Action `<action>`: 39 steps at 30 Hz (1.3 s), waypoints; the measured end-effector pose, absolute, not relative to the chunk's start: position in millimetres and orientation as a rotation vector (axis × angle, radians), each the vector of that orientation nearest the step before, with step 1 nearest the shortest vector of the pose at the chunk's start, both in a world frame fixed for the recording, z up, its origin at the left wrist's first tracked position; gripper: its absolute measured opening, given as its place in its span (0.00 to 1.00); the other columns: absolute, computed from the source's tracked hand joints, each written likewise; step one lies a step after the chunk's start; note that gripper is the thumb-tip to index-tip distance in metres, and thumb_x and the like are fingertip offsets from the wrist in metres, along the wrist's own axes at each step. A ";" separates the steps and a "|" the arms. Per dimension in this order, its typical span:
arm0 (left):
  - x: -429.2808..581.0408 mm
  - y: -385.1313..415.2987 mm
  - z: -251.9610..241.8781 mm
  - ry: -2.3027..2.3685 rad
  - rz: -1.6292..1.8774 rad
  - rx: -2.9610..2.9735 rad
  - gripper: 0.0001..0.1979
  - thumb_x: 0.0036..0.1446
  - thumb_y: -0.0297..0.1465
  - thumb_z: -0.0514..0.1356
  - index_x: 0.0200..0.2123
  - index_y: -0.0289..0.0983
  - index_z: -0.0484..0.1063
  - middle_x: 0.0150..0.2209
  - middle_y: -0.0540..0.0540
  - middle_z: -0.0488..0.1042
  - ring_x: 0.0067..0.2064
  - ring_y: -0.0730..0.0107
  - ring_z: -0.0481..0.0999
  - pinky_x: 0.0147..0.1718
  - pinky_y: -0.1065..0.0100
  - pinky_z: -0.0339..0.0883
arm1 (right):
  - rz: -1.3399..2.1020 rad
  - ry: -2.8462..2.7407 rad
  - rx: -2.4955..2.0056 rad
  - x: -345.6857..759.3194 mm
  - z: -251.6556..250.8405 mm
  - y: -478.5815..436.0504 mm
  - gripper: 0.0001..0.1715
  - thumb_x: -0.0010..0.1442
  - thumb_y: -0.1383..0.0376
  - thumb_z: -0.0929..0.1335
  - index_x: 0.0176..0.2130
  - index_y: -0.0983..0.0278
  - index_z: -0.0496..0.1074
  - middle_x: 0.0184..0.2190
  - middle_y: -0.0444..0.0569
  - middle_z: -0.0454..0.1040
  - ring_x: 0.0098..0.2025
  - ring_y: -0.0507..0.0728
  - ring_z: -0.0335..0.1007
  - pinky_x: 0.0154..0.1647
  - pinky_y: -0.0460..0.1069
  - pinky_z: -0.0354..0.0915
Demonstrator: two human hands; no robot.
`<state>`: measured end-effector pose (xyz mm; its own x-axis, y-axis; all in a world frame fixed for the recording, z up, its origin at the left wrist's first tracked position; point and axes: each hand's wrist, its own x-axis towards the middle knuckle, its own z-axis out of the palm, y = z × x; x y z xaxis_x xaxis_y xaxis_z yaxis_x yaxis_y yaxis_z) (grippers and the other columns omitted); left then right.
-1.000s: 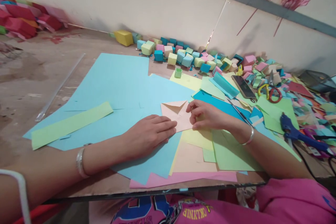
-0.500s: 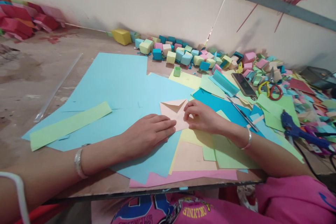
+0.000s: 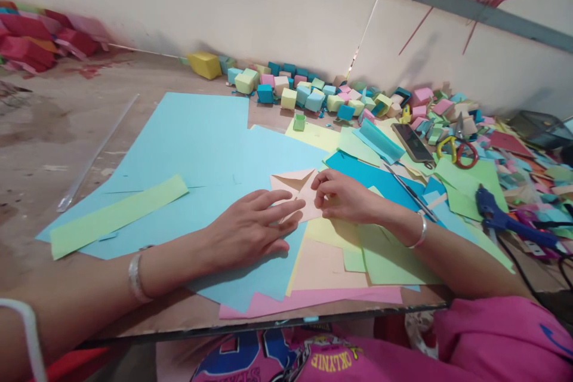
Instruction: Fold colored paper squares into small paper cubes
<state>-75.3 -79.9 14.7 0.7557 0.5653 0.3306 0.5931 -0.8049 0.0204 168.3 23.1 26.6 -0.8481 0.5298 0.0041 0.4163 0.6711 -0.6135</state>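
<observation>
A small peach paper square (image 3: 293,181), folded like an envelope with a raised triangular flap at the top, lies on light blue sheets (image 3: 197,131). My left hand (image 3: 255,224) reaches over its lower left side, palm down, fingers apart and holding nothing; the fingertips are over the paper. At the paper's right edge, my right hand (image 3: 347,196) has its fingers curled in a pinch on that edge. A light green strip (image 3: 120,215) rests on the blue sheets left of my left hand.
Many small paper boxes (image 3: 313,100) line the wall. To the right are scissors (image 3: 457,149), a phone (image 3: 412,143), a pen (image 3: 409,192) and a blue glue gun (image 3: 510,221) with its cable. A clear ruler-like strip (image 3: 98,152) lies left. Pink paper (image 3: 313,302) sits near the table edge.
My left hand has lifted slightly and its fingers have spread apart, with the fingertips farther right over the peach paper. My right hand stays at the paper's right edge.
</observation>
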 end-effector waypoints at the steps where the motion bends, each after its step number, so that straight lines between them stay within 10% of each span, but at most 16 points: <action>1: -77.1 -81.0 15.9 -0.926 -0.502 -2.841 0.16 0.63 0.37 0.57 0.52 0.38 0.70 0.58 0.44 0.69 0.58 0.56 0.65 0.54 0.57 0.61 | 0.931 -2.706 -0.777 168.5 26.8 23.6 0.09 0.48 0.76 0.72 0.29 0.63 0.73 0.45 0.50 0.68 0.50 0.56 0.66 0.49 0.52 0.66; 26: -81.1 -76.8 9.1 -1.098 -0.609 -2.795 0.08 0.64 0.30 0.55 0.43 0.35 0.72 0.42 0.41 0.77 0.46 0.59 0.76 0.43 0.58 0.72 | 0.456 -2.864 -0.576 167.1 27.8 5.2 0.06 0.59 0.71 0.65 0.38 0.67 0.71 0.49 0.59 0.70 0.47 0.59 0.67 0.41 0.51 0.65; 39: -79.8 -80.7 10.6 -1.164 -0.629 -2.803 0.07 0.62 0.32 0.56 0.35 0.35 0.69 0.37 0.41 0.76 0.43 0.59 0.76 0.41 0.58 0.74 | -0.162 -2.753 -0.436 160.4 17.9 -16.1 0.15 0.62 0.77 0.59 0.30 0.66 0.70 0.29 0.51 0.72 0.32 0.54 0.65 0.36 0.50 0.56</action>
